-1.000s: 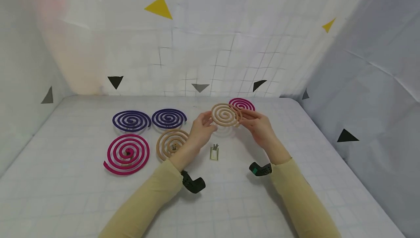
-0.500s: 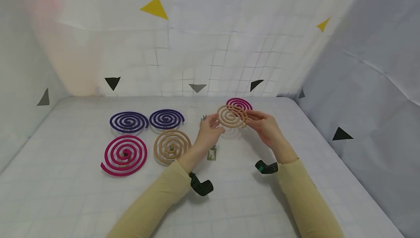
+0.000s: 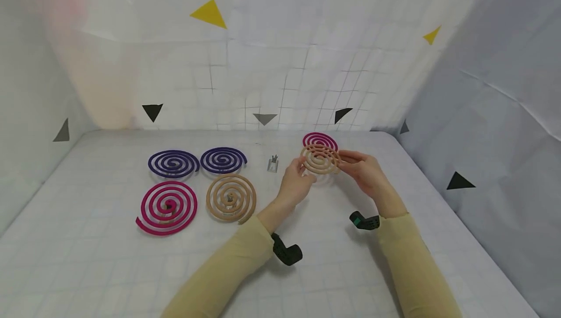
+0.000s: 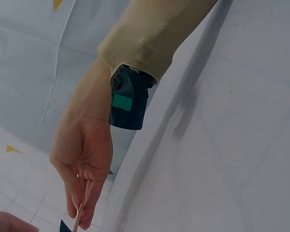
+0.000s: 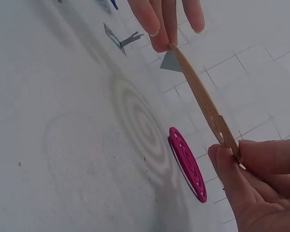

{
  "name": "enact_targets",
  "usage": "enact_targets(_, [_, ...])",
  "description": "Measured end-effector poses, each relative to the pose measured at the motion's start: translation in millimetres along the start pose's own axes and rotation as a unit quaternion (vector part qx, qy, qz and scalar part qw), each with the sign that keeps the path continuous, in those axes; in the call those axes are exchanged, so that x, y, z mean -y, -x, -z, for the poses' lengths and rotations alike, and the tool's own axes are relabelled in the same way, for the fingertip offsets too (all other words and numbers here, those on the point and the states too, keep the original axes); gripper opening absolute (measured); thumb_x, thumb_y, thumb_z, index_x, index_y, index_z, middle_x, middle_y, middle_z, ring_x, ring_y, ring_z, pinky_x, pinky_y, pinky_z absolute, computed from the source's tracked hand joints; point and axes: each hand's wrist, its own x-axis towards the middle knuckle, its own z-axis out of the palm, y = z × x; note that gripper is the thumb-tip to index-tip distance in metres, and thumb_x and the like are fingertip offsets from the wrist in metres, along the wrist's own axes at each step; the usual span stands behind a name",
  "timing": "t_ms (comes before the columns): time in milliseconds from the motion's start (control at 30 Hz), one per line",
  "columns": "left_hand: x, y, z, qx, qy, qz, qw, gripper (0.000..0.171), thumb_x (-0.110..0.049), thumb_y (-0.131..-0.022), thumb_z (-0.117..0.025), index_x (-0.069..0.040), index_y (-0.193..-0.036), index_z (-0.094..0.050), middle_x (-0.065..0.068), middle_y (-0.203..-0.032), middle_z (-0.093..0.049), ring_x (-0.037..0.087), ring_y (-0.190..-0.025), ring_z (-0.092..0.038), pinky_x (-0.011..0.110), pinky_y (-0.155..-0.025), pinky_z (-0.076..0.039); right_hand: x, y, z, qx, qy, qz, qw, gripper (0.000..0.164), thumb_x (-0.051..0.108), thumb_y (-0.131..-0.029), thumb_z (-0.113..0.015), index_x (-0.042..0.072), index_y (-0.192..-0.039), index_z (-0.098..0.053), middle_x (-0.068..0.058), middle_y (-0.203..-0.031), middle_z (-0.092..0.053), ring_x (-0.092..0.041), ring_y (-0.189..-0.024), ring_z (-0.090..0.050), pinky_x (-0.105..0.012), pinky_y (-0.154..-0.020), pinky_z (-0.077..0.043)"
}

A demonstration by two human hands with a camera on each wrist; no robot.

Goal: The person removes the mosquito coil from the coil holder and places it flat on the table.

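My right hand point(image 3: 365, 174) pinches the right edge of a tan mosquito coil point(image 3: 321, 160) between thumb and fingers. The coil is raised above the table, seen nearly edge-on in the right wrist view. On its left edge, my left hand point(image 3: 294, 186) touches with fingertips; its thumb stands apart from the coil. Behind the held coil, a pink coil point(image 3: 320, 138) lies on the table, partly covered in the head view. A small metal coil stand point(image 3: 272, 163) with upright prongs sits left of the hands.
To the left are two dark blue coils point(image 3: 174, 163), a larger pink coil point(image 3: 168, 208) and another tan coil point(image 3: 231, 197). Metal pieces show under the pink and tan ones. Pale sheeting point(image 3: 263, 65) walls the table point(image 3: 109, 259) at back and sides.
Both hands have moved right with the tan coil, slightly nearer to me. The metal stand at the back has come into sight; another, nearer stand is now hidden behind the left arm.
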Motion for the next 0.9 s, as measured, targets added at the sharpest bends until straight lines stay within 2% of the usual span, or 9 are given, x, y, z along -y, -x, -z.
enact_targets(333, [2.9, 1.1, -19.2, -0.005, 0.003, 0.008, 0.9999, 0.065, -0.001, -0.085, -0.059, 0.000, -0.147, -0.041, 0.017, -0.159, -0.035, 0.029, -0.146, -0.037, 0.039, -0.119, -0.033, -8.1, -4.8, 19.0, -0.014, -0.001, -0.021, 1.000, 0.058, -0.005, -0.098, -0.052, -0.005, -0.152, -0.033, -0.026, -0.156, -0.036, -0.008, -0.118, -0.056, -0.012, -0.091, -0.051])
enact_targets(667, [11.8, 5.2, -21.2, 0.001, -0.018, 0.023, 0.9996, 0.065, -0.004, -0.087, -0.061, -0.004, -0.149, -0.041, 0.014, -0.158, -0.038, 0.029, -0.144, -0.041, 0.041, -0.117, -0.038, -17.1, -8.2, 24.0, -0.009, 0.002, -0.018, 1.000, 0.058, -0.008, -0.097, -0.051, -0.009, -0.151, -0.031, -0.030, -0.156, -0.031, -0.006, -0.118, -0.054, -0.012, -0.090, -0.051])
enact_targets(900, [13.2, 5.6, -22.0, 0.011, -0.024, 0.039, 0.9989, 0.064, -0.006, -0.089, -0.061, -0.007, -0.149, -0.041, 0.010, -0.158, -0.039, 0.026, -0.144, -0.040, 0.041, -0.116, -0.039, -19.0, -9.7, 24.7, -0.023, 0.022, -0.032, 0.999, 0.058, -0.008, -0.096, -0.053, -0.009, -0.150, -0.033, -0.027, -0.154, -0.035, -0.005, -0.111, -0.054, -0.012, -0.087, -0.051])
